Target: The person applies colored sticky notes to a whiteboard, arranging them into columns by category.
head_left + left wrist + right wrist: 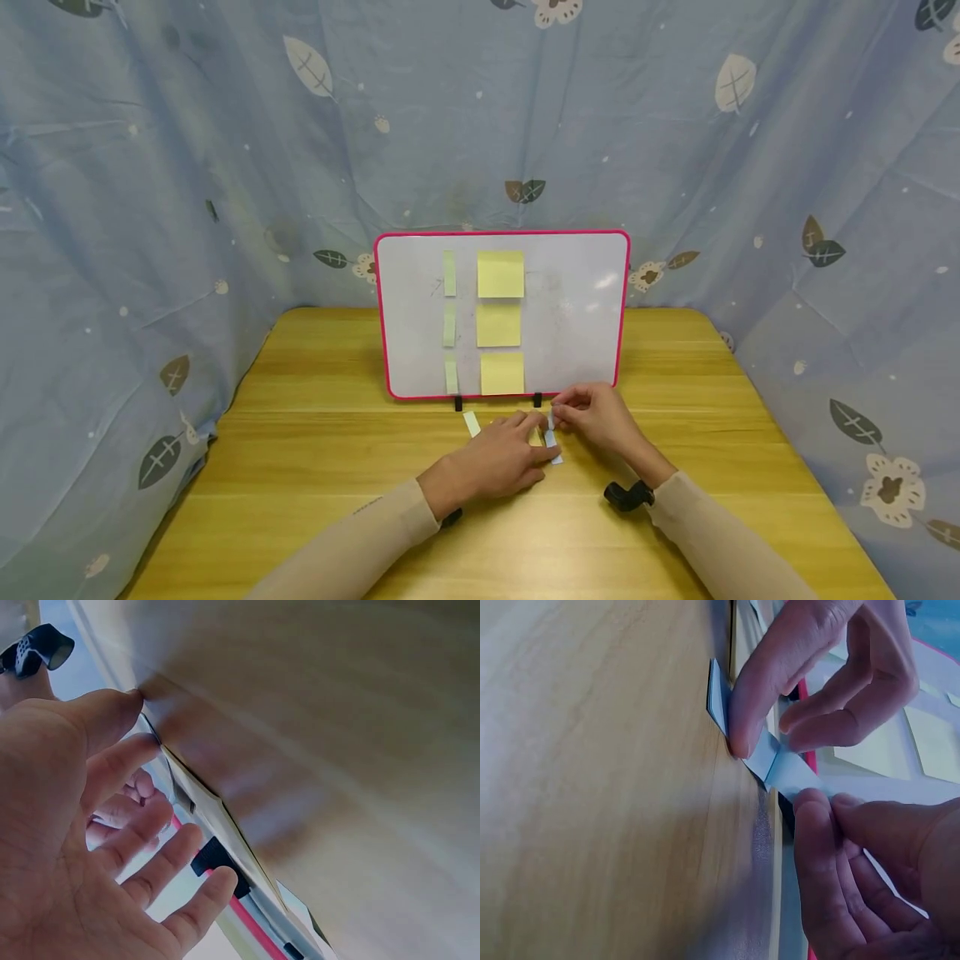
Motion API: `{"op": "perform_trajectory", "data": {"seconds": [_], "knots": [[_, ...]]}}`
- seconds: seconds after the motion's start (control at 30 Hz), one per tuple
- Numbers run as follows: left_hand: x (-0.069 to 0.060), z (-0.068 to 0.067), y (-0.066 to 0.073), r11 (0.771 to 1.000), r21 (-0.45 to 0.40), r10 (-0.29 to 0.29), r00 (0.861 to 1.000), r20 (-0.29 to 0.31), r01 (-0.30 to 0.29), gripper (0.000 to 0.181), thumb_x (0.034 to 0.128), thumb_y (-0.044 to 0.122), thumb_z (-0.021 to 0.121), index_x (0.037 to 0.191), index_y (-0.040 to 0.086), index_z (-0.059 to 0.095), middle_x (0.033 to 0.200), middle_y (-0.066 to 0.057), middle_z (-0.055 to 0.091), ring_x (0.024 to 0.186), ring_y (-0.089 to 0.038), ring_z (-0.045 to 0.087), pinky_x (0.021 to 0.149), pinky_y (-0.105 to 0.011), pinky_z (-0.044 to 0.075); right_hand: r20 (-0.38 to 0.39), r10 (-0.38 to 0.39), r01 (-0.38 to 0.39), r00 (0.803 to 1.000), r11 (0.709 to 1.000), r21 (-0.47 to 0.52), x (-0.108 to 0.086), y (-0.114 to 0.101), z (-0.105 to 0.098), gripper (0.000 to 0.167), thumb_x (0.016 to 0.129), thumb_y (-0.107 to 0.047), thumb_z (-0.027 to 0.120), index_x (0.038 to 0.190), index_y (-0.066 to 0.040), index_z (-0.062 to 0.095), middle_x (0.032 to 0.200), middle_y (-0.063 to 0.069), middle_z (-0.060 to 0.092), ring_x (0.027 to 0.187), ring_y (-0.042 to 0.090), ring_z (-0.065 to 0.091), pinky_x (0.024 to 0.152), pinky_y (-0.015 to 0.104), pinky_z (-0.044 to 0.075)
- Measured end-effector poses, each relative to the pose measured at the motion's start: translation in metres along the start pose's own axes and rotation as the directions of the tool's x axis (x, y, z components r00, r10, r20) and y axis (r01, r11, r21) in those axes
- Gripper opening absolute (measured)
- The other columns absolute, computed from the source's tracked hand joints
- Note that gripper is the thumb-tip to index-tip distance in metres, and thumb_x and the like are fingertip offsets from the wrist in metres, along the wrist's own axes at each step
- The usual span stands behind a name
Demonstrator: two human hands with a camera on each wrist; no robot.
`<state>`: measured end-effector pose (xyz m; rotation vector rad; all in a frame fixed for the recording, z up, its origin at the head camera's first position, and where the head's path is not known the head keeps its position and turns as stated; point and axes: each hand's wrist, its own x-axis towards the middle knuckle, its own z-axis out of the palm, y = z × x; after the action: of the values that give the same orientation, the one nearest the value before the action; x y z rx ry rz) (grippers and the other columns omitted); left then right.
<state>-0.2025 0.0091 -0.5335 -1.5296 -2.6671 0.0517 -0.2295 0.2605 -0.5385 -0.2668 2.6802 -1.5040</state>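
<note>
Blue sticky strips (551,438) lie on the table before the whiteboard. My right hand (596,417) pinches the far end of one blue strip (791,772) between thumb and index finger; in the right wrist view that end is lifted and bent up. With its fingers spread and mostly straight, my left hand (498,457) rests over the table, a fingertip pressing on the blue strips. Part of a yellow note pad (535,437) shows under the left fingers, the remainder hidden. A pale green strip (472,423) lies just beyond the left hand.
A whiteboard (573,321) with a pink frame stands upright on black feet (458,404) behind the hands. Three yellow notes (500,275) form a column on it, with three pale green strips (449,273) to their left. A patterned blue curtain (450,125) surrounds the wooden table (315,450).
</note>
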Motion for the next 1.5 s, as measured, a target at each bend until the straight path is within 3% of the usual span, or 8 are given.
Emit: {"op": "perform_trajectory", "data": {"seconds": [0.17, 0.4, 0.8, 1.03, 1.17, 1.27, 1.5], "knots": [[0.002, -0.002, -0.001, 0.999, 0.034, 0.026, 1.0, 0.001, -0.027, 0.045, 0.1215, 0.047, 0.061, 0.165, 0.038, 0.067, 0.169, 0.001, 0.062, 0.151, -0.022, 0.065, 0.119, -0.041, 0.063, -0.037, -0.002, 0.001, 0.999, 1.0, -0.028, 0.003, -0.001, -0.003, 0.007, 0.106, -0.008, 0.085, 0.103, -0.003, 0.088, 0.088, 0.011, 0.087, 0.078, 0.019, 0.083, 0.072, 0.02, 0.065], [0.005, -0.005, -0.004, 0.999, 0.021, 0.037, 0.999, 0.027, -0.038, 0.047, 0.122, 0.046, 0.06, 0.169, 0.039, 0.064, 0.172, 0.005, 0.062, 0.158, -0.022, 0.062, 0.126, -0.043, 0.058, -0.064, -0.013, 0.009, 0.998, 0.998, -0.06, 0.008, -0.002, -0.007, 0.009, 0.108, -0.008, 0.084, 0.104, -0.003, 0.089, 0.088, 0.009, 0.088, 0.079, 0.018, 0.084, 0.071, 0.02, 0.065], [0.004, -0.007, -0.003, 0.999, -0.023, 0.034, 0.998, 0.053, -0.033, 0.048, 0.1205, 0.046, 0.064, 0.168, 0.04, 0.065, 0.17, 0.006, 0.063, 0.155, -0.022, 0.064, 0.124, -0.044, 0.059, -0.141, -0.021, 0.008, 0.99, 0.996, -0.092, 0.01, -0.01, -0.009, 0.008, 0.108, -0.01, 0.084, 0.103, -0.006, 0.089, 0.093, 0.008, 0.089, 0.084, 0.023, 0.086, 0.071, 0.021, 0.064], [0.002, -0.006, -0.005, 0.999, -0.036, 0.03, 0.999, 0.04, -0.029, 0.047, 0.1208, 0.046, 0.063, 0.167, 0.039, 0.065, 0.171, 0.005, 0.063, 0.156, -0.022, 0.063, 0.123, -0.043, 0.06, -0.234, -0.064, 0.043, 0.97, 0.995, -0.091, 0.007, -0.02, -0.017, 0.012, 0.111, -0.016, 0.082, 0.11, -0.006, 0.088, 0.101, 0.012, 0.09, 0.089, 0.025, 0.088, 0.075, 0.02, 0.065], [0.003, -0.004, -0.007, 0.999, -0.044, 0.024, 0.999, 0.044, -0.022, 0.048, 0.121, 0.047, 0.063, 0.168, 0.038, 0.064, 0.172, 0.004, 0.062, 0.156, -0.022, 0.063, 0.123, -0.044, 0.061, -0.303, -0.116, 0.12, 0.946, 0.993, -0.006, 0.007, -0.031, -0.024, 0.014, 0.112, -0.017, 0.081, 0.115, -0.003, 0.085, 0.108, 0.018, 0.09, 0.094, 0.035, 0.09, 0.08, 0.031, 0.072], [0.005, -0.002, -0.008, 0.998, -0.056, 0.024, 0.999, 0.04, -0.021, 0.047, 0.1206, 0.046, 0.064, 0.167, 0.037, 0.066, 0.171, 0.004, 0.063, 0.155, -0.022, 0.064, 0.124, -0.044, 0.06, -0.361, -0.181, 0.222, 0.915, 0.972, 0.076, 0.008, -0.039, -0.027, 0.015, 0.112, -0.015, 0.08, 0.119, -0.002, 0.083, 0.116, 0.021, 0.089, 0.099, 0.033, 0.091, 0.084, 0.038, 0.074], [0.008, -0.004, -0.013, 0.994, -0.111, 0.018, 0.999, -0.026, -0.021, 0.043, 0.1198, 0.043, 0.067, 0.161, 0.033, 0.071, 0.168, 0.001, 0.067, 0.156, -0.023, 0.065, 0.125, -0.048, 0.059, -0.48, -0.354, 0.46, 0.802, 0.88, 0.119, 0.019, -0.052, -0.027, 0.014, 0.11, -0.004, 0.08, 0.122, 0.0, 0.084, 0.126, 0.026, 0.087, 0.105, 0.001, 0.087, 0.092, 0.022, 0.069]]}}
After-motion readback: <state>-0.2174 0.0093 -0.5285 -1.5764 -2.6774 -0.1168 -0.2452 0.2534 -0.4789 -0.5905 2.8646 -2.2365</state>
